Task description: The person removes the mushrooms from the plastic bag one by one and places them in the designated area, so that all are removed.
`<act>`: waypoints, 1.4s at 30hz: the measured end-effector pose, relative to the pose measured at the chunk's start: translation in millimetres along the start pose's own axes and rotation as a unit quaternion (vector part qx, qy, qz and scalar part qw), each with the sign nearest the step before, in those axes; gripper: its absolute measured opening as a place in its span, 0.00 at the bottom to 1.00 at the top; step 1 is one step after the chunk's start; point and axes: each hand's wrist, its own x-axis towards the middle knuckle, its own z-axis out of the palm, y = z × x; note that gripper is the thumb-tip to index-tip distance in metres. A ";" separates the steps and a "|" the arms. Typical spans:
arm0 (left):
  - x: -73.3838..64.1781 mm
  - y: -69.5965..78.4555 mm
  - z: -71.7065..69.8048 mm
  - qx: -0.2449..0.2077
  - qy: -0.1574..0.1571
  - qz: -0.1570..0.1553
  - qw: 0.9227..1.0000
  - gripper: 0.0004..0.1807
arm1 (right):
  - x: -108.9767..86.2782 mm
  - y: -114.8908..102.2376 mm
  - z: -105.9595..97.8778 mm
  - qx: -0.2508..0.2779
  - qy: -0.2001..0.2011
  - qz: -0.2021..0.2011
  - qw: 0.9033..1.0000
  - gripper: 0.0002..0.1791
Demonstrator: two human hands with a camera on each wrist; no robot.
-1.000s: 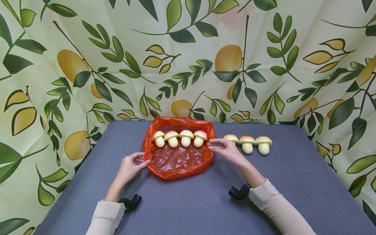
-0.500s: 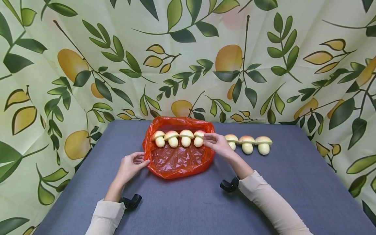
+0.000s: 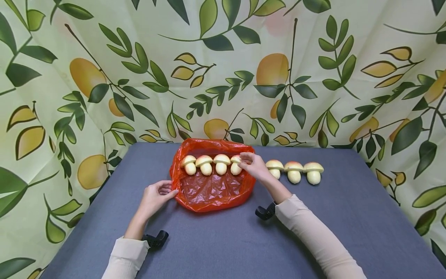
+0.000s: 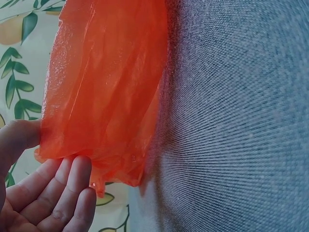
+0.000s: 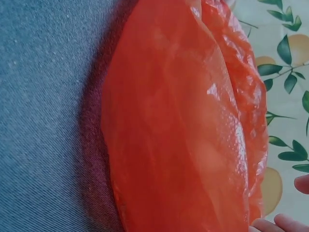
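Note:
In the head view a red plastic bag (image 3: 213, 201) lies with its mouth spread wide on the table. Several toy mushrooms (image 3: 221, 164) with pinkish caps stand in a row inside it. My left hand (image 3: 155, 197) pinches the bag's left edge between thumb and fingers, as the left wrist view also shows. Over the bag's right rim reaches my right hand (image 3: 256, 166), its fingertips at the rightmost mushroom (image 3: 235, 166) in the bag and covering part of it. In the right wrist view the thumb and fingers stand apart; whether they touch the mushroom is hidden.
Three more toy mushrooms (image 3: 294, 171) stand in a row to the right of the bag, the nearest one close to my right forearm. A grey-blue cloth covers the table (image 3: 209, 248). Behind it hangs a leaf-patterned curtain (image 3: 223, 97).
My right hand has moved left and slightly away from me, from the bag's right rim to over the rightmost mushroom inside. My left hand keeps its place on the bag.

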 end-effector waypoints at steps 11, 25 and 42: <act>0.3 -1.1 0.4 0.009 -0.004 -0.008 1.000 0.19 | 15.3 2.8 6.0 -0.089 0.012 -0.008 0.996 0.28; -0.7 1.4 -0.2 -0.002 -0.007 -0.012 1.000 0.20 | 12.8 4.1 8.7 -0.174 0.016 -0.010 0.985 0.28; -1.5 2.6 -0.5 0.000 -0.005 -0.006 1.000 0.20 | -7.4 10.4 18.2 -0.137 0.013 -0.065 0.988 0.25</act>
